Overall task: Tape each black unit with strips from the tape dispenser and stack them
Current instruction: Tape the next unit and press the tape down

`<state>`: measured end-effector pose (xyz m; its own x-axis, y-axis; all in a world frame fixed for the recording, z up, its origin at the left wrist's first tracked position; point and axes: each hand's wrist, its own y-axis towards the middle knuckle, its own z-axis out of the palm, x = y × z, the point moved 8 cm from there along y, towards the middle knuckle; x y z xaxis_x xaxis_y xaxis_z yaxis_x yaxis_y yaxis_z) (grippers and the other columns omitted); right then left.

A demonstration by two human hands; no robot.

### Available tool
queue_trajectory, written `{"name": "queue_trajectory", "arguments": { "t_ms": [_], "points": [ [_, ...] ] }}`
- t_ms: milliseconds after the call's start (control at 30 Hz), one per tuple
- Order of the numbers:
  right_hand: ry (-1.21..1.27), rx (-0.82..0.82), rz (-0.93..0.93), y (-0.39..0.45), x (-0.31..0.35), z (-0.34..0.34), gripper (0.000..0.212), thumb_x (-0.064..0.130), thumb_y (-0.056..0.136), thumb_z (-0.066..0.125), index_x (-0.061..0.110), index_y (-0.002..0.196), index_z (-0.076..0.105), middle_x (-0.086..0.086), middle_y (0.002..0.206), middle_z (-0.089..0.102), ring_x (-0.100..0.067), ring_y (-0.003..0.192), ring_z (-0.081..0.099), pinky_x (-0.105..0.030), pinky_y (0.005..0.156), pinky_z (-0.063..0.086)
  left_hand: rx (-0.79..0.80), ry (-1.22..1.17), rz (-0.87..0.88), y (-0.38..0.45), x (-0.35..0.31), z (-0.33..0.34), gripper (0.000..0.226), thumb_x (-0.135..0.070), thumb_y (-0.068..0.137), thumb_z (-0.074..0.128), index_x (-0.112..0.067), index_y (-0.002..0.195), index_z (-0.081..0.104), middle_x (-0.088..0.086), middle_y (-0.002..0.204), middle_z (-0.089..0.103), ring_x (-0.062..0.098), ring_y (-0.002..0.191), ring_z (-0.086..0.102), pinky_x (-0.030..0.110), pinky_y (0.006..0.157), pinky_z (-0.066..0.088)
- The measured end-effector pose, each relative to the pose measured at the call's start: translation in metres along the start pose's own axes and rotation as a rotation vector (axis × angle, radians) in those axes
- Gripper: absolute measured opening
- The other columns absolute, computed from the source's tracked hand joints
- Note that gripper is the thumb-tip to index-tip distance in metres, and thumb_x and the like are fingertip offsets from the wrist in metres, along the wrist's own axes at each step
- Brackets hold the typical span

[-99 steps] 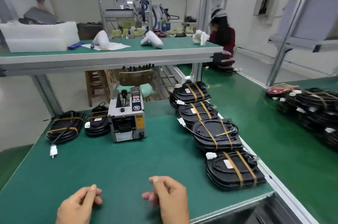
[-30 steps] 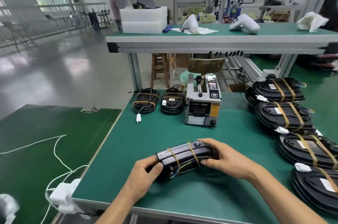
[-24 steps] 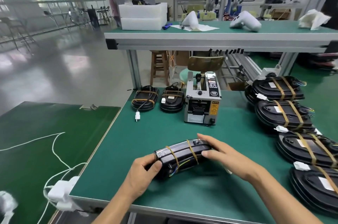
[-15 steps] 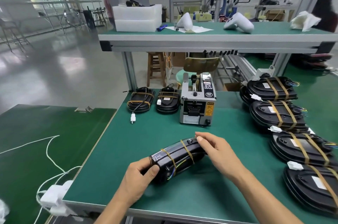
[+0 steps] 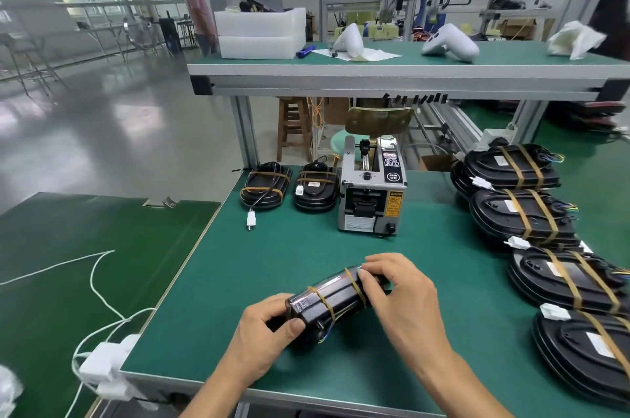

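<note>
Black unit [image 5: 335, 301] – near front edge of green table [image 5: 341, 247], tilted on edge; left hand [image 5: 264, 337] grips its near end, right hand [image 5: 397, 291] curls over the far end. Tape dispenser [image 5: 371, 196] – behind, apart.

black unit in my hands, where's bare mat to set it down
Bare mat lies between the tape dispenser and the held black unit, and along the left edge below the two small units. The right side is crowded with taped stacks.
</note>
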<state>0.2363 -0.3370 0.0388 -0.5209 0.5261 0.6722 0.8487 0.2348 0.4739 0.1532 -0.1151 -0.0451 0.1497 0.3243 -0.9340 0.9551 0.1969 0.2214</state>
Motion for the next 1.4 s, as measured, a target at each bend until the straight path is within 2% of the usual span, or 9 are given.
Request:
{"name": "queue_trajectory", "arguments": {
  "t_ms": [333,500,567,667,733,833,1000,1133,1400],
  "points": [
    [0.054,0.054,0.142,0.000,-0.005,0.003,0.017,0.011,0.092,0.072,0.025,0.084,0.069,0.021,0.099,0.065,0.008,0.098,0.059,-0.001,0.083,0.036,0.001,0.010,0.003,0.000,0.000,0.000,0.058,-0.085,0.083,0.062,-0.039,0.112,0.082,-0.007,0.115,0.079,0.013,0.111,0.073,0.019,0.095,0.052],
    [-0.042,0.106,0.091,0.002,0.001,0.008,0.015,0.013,0.099,0.062,0.023,0.088,0.058,0.013,0.098,0.058,-0.006,0.090,0.056,-0.028,0.082,0.045,-0.001,0.017,0.003,0.000,-0.003,0.000,0.059,-0.088,0.080,0.061,-0.043,0.113,0.081,-0.011,0.117,0.078,0.010,0.114,0.072,0.017,0.096,0.051],
    [-0.041,0.129,0.065,0.002,0.001,0.009,0.016,0.014,0.100,0.059,0.023,0.088,0.056,0.012,0.099,0.057,-0.007,0.091,0.055,-0.027,0.081,0.044,0.003,0.011,0.003,-0.001,-0.003,0.000,0.061,-0.088,0.080,0.061,-0.041,0.112,0.082,-0.010,0.117,0.079,0.011,0.115,0.072,0.019,0.097,0.051],
    [0.129,0.211,0.090,0.001,-0.008,0.011,0.019,0.015,0.102,0.060,0.028,0.087,0.059,0.016,0.108,0.061,-0.002,0.105,0.058,-0.013,0.084,0.042,-0.005,0.003,0.000,0.001,-0.002,-0.001,0.064,-0.090,0.078,0.060,-0.041,0.112,0.082,-0.007,0.116,0.079,0.014,0.113,0.073,0.024,0.097,0.053],
    [0.384,0.218,0.212,0.005,-0.023,0.011,0.016,0.016,0.103,0.061,0.025,0.091,0.067,0.011,0.110,0.071,-0.002,0.107,0.064,-0.015,0.091,0.047,-0.007,0.002,-0.006,0.002,-0.001,-0.001,0.064,-0.091,0.079,0.058,-0.042,0.113,0.082,-0.003,0.115,0.080,0.017,0.113,0.073,0.029,0.098,0.054],
    [0.625,0.083,0.478,0.015,-0.065,0.008,0.014,0.016,0.103,0.063,0.015,0.095,0.075,0.001,0.099,0.080,-0.008,0.099,0.074,-0.025,0.090,0.056,-0.006,0.006,-0.007,0.001,0.000,-0.001,0.064,-0.091,0.078,0.059,-0.041,0.112,0.082,-0.003,0.114,0.080,0.017,0.112,0.073,0.028,0.097,0.054],
    [0.316,0.107,0.680,0.039,-0.132,0.018,0.019,0.025,0.098,0.067,0.015,0.083,0.071,-0.003,0.082,0.072,-0.019,0.074,0.065,-0.032,0.069,0.051,-0.004,0.011,-0.017,0.002,0.001,-0.001,0.062,-0.090,0.079,0.059,-0.042,0.112,0.082,-0.006,0.116,0.079,0.014,0.112,0.073,0.027,0.098,0.054],
    [0.130,0.108,0.679,0.063,-0.152,0.028,0.015,0.023,0.094,0.068,0.019,0.080,0.070,0.004,0.082,0.072,-0.024,0.087,0.067,-0.031,0.071,0.046,0.000,0.006,-0.024,0.002,0.005,-0.002,0.063,-0.090,0.080,0.060,-0.042,0.116,0.081,-0.008,0.119,0.079,0.013,0.116,0.073,0.029,0.101,0.054],
    [-0.307,0.174,0.542,0.084,-0.149,0.047,0.015,0.025,0.097,0.063,0.024,0.082,0.068,-0.005,0.101,0.070,-0.032,0.094,0.066,-0.037,0.077,0.054,0.000,-0.004,-0.030,0.003,0.003,-0.001,0.059,-0.086,0.082,0.062,-0.043,0.118,0.080,-0.007,0.120,0.079,0.013,0.118,0.072,0.028,0.102,0.054]
  ]
}}
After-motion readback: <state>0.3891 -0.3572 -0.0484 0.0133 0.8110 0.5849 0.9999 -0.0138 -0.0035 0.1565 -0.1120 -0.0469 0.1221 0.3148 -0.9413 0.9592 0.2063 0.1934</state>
